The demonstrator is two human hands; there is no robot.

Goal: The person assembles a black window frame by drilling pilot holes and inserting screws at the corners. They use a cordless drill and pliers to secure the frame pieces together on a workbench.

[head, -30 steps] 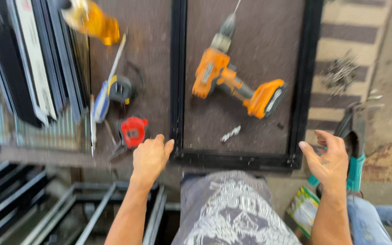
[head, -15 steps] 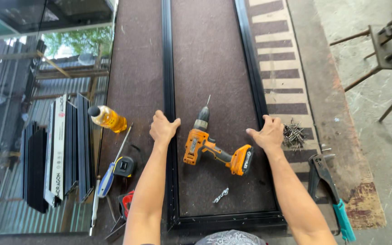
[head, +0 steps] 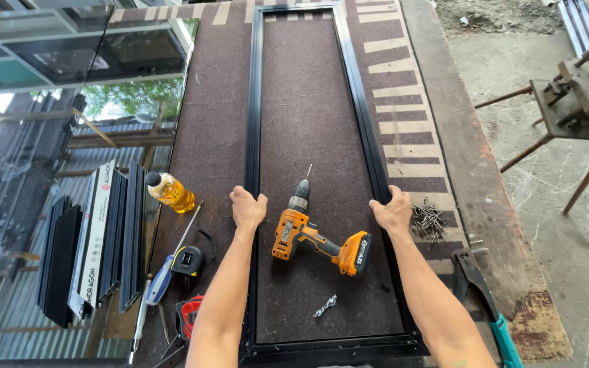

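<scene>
A long black metal frame [head: 253, 116] lies flat on a brown felt-covered table [head: 206, 150]. My left hand [head: 248, 208] grips the frame's left rail. On the right rail, my right hand [head: 393, 210] is closed the same way. Between my hands, inside the frame, an orange cordless drill [head: 311, 232] lies on its side with its bit pointing away from me. A small metal piece [head: 325, 307] rests inside the frame near its close end.
Left of the frame are a bottle of yellow liquid [head: 170, 191], a blue-handled screwdriver [head: 165, 272], a tape measure [head: 189, 260] and a red tool [head: 189, 317]. Screws [head: 429, 219] and teal-handled pliers [head: 482, 293] lie to the right. Black profiles [head: 93, 238] are stacked far left.
My view has tilted up, showing more of the frame's length. Both hands, open and off the frame a second ago, have reached forward and closed on its two side rails.
</scene>
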